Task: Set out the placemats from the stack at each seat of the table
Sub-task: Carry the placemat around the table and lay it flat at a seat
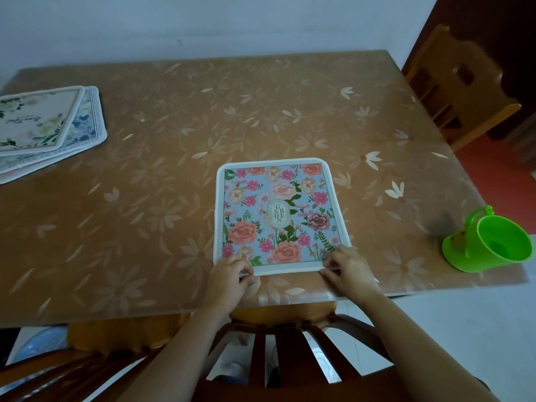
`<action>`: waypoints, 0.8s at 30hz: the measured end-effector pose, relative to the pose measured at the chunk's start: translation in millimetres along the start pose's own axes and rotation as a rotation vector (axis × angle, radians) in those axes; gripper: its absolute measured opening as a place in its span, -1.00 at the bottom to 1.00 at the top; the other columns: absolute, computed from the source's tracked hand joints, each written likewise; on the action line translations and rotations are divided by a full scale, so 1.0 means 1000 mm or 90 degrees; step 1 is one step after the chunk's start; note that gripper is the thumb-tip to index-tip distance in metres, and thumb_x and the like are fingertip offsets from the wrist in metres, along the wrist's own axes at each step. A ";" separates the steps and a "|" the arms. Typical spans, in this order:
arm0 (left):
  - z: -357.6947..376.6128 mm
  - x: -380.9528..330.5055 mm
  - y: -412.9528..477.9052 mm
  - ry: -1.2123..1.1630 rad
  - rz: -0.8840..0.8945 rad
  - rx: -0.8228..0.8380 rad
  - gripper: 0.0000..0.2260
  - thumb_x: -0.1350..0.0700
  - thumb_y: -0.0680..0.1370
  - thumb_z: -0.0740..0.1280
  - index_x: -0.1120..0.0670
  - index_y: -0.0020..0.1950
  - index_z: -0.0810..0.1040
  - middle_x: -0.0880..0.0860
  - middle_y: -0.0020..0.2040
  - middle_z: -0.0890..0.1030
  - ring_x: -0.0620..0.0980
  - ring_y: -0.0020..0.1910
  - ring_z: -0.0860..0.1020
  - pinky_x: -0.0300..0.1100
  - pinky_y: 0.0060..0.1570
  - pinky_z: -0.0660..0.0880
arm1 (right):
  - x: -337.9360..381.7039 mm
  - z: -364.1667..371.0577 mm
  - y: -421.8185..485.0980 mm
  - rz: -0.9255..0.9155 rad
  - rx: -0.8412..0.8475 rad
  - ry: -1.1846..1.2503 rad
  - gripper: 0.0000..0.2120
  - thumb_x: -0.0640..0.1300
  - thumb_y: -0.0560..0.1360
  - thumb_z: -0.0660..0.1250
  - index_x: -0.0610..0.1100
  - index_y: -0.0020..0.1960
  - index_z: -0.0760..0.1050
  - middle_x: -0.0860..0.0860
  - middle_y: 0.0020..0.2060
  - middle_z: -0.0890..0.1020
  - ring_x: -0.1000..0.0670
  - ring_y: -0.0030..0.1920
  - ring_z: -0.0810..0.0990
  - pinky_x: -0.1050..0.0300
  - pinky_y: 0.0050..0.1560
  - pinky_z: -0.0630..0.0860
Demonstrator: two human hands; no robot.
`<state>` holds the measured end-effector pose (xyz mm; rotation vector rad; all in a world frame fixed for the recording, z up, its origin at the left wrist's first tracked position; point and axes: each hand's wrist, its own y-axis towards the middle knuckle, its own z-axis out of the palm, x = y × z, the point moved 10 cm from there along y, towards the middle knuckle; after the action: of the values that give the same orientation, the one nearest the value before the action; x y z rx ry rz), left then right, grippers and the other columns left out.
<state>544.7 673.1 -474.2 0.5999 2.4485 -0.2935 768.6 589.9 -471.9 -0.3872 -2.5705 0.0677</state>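
A blue placemat (277,210) printed with pink flowers and a white border lies flat on the table (162,198), near its front edge. My left hand (229,278) pinches the mat's near left corner. My right hand (349,269) pinches the near right corner. A stack of placemats (43,126) rests at the table's far left; the top one is cream with green leaves, and a blue-patterned one shows beneath it.
A green plastic cup (490,242) lies tipped on its side at the table's right front corner. A dark wooden chair back (290,352) stands right below my arms. Another wooden chair (455,91) stands at the table's far right end.
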 end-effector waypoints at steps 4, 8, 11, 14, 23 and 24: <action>-0.001 -0.002 -0.001 0.000 0.003 0.005 -0.92 0.18 0.38 0.46 0.12 -0.21 0.57 -0.07 -0.18 0.48 -0.05 -0.12 0.44 -0.22 -0.10 0.33 | 0.001 0.003 -0.001 0.008 0.001 -0.017 -0.84 -0.10 0.37 0.44 -0.15 -0.17 0.50 -0.05 -0.08 0.54 -0.06 -0.01 0.45 0.09 -0.01 0.35; -0.002 -0.004 -0.002 0.005 0.001 0.006 -0.91 0.17 0.37 0.47 0.12 -0.23 0.57 -0.07 -0.21 0.47 -0.06 -0.15 0.43 -0.23 -0.13 0.34 | 0.001 0.003 -0.005 0.008 0.005 0.000 -0.84 -0.11 0.37 0.45 -0.16 -0.19 0.50 -0.06 -0.09 0.55 -0.06 -0.02 0.47 0.07 0.00 0.39; -0.003 -0.005 -0.003 0.004 -0.003 0.002 -0.91 0.17 0.37 0.47 0.13 -0.23 0.57 -0.03 -0.21 0.50 -0.03 -0.15 0.45 -0.20 -0.14 0.36 | 0.002 0.003 -0.007 0.007 0.005 0.009 -0.85 -0.12 0.37 0.45 -0.15 -0.19 0.50 -0.06 -0.09 0.55 -0.05 -0.03 0.47 0.05 0.02 0.42; -0.004 -0.006 -0.004 0.002 -0.003 -0.004 -0.90 0.17 0.37 0.47 0.13 -0.24 0.57 0.00 -0.21 0.53 -0.02 -0.15 0.46 -0.18 -0.15 0.38 | 0.002 0.002 -0.008 0.011 0.002 0.018 -0.85 -0.13 0.37 0.45 -0.15 -0.20 0.50 -0.07 -0.09 0.56 -0.06 -0.02 0.47 0.03 0.03 0.44; -0.003 -0.004 -0.006 -0.009 -0.019 -0.007 -0.91 0.18 0.37 0.47 0.11 -0.24 0.57 -0.01 -0.20 0.53 -0.03 -0.14 0.46 -0.17 -0.14 0.40 | 0.003 0.001 -0.010 0.000 -0.026 0.012 -0.85 -0.16 0.35 0.46 -0.16 -0.21 0.49 -0.08 -0.13 0.56 -0.08 -0.06 0.49 0.01 -0.04 0.44; -0.003 -0.004 -0.005 -0.009 -0.019 -0.007 -0.91 0.18 0.37 0.47 0.11 -0.24 0.57 -0.01 -0.20 0.53 -0.03 -0.15 0.47 -0.18 -0.14 0.41 | 0.004 0.001 -0.011 -0.004 -0.030 0.012 -0.85 -0.17 0.35 0.46 -0.16 -0.21 0.49 -0.08 -0.13 0.56 -0.08 -0.07 0.49 0.00 -0.05 0.45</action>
<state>543.3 667.9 -469.1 0.5545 2.4459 -0.2951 762.3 580.6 -469.4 -0.3950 -2.5589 0.0002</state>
